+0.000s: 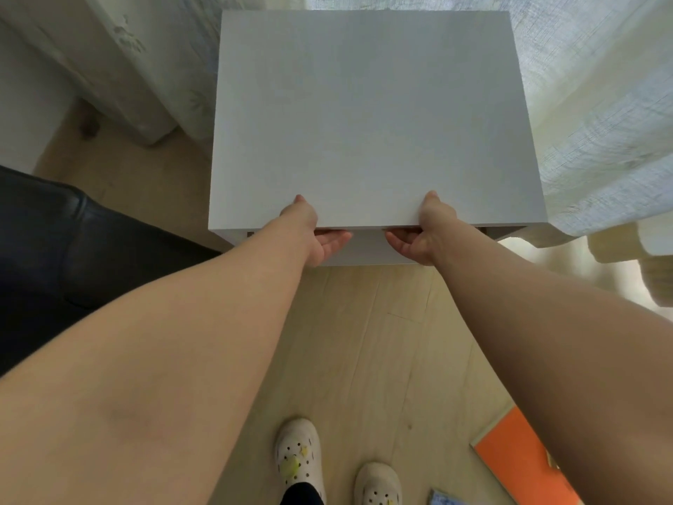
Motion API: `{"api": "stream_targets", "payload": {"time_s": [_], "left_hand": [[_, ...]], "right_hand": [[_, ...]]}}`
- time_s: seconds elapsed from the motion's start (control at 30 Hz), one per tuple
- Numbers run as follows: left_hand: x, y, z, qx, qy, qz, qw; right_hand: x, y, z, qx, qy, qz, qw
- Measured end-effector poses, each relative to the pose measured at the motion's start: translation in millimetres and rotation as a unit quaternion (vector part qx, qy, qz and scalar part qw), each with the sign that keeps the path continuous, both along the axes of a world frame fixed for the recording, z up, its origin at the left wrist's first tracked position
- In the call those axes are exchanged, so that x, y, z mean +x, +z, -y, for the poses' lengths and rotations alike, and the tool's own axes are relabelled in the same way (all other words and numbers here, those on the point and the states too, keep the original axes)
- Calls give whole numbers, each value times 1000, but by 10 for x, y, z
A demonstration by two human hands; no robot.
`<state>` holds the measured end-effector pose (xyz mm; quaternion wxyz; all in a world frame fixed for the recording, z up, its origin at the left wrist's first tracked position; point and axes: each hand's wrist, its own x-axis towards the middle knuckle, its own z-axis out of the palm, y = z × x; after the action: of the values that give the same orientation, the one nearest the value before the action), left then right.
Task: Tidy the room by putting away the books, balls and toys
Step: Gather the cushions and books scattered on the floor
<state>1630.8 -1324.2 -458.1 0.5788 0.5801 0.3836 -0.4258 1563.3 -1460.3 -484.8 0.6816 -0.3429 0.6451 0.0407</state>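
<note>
With our left hand (313, 233) and right hand (424, 231) each curled round the near edge of the white cabinet (371, 122), thumbs on top and fingers beneath, and the orange book (520, 464) lying on the floor (364, 340) near right, a hard pull could tip the cabinet onto our shoes (298, 457).

Both bare forearms run from the lower corners of the frame toward its centre, converging. The left hand (316, 233) grips the near edge of the white cabinet (364, 122), thumb on top and fingers curled underneath. The right hand (424, 233) takes the same grip (thumb above, fingers below), just right of centre. The hands are apart.
</note>
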Motion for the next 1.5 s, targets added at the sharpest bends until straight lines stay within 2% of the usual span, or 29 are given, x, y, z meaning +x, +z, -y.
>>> {"api": "stream_targets", "payload": {"time_s": [0.23, 0.37, 0.5, 0.57, 0.7, 0.87, 0.97, 1.07, 1.3, 1.4, 1.5], "left_hand": [[30, 84, -48, -19, 12, -29, 999], [-113, 75, -237, -8, -108, -4, 994], [-510, 206, -332, 55, -314, 76, 945], [-706, 318, -347, 66, -372, 103, 920], [-1113, 525, -415, 89, -459, 140, 873], [-1832, 618, -362, 64, -584, 167, 792], [-2418, 623, -414, 51, -652, 146, 742], [-3095, 585, -495, 37, -726, 128, 675], [-4424, 476, -909, 3, -841, 146, 522], [-5004, 383, -1265, -1, -889, 153, 432], [-5498, 286, -1645, 4, -919, 158, 361]], "right_hand": [[-129, 143, 22, 16, 42, 28, 999], [-638, 217, -135, -3, 61, 15, 998], [-1035, 282, -384, -9, 60, -20, 998], [-1197, 335, -521, -1, 57, -22, 998], [-1648, 570, -813, 18, -21, -22, 999], [-2559, 777, -1180, 12, -169, -19, 985], [-3238, 770, -1500, 5, -246, -49, 968], [-3991, 709, -1918, 16, -354, -80, 932], [-5076, 582, -2992, 46, -527, -93, 844], [-5486, 552, -3600, 76, -590, -90, 799], [-5817, 515, -4188, 90, -638, -92, 759]]}}
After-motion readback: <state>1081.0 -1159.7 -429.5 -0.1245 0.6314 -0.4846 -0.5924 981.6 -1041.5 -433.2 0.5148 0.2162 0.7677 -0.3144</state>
